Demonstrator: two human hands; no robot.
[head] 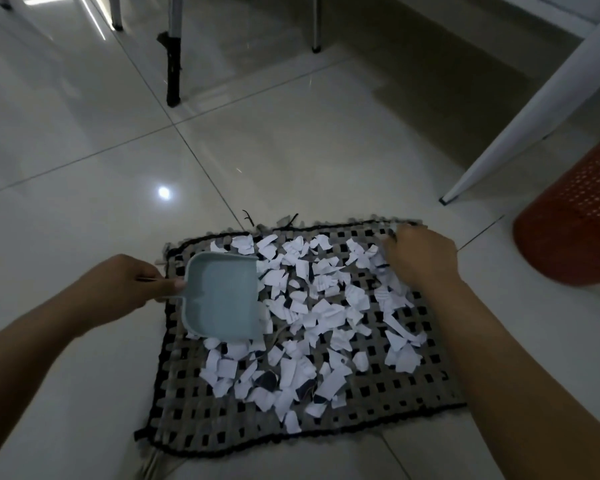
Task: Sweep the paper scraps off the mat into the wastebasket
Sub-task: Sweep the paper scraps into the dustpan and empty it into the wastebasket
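Head view: left hand (125,289) fingers pinch the dustpan (222,299) handle; paper scraps (312,306) lie at its three o'clock, right hand (420,258) fingers curled, grip unclear.

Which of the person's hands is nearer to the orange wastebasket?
The right hand, at the mat's far right corner, a short way from the wastebasket. The left hand grips the dustpan across the mat, far from it.

No text, label, brand or number can be read anywhere. Some paper scraps (326,306) carry faint dark marks, too blurred to make out.
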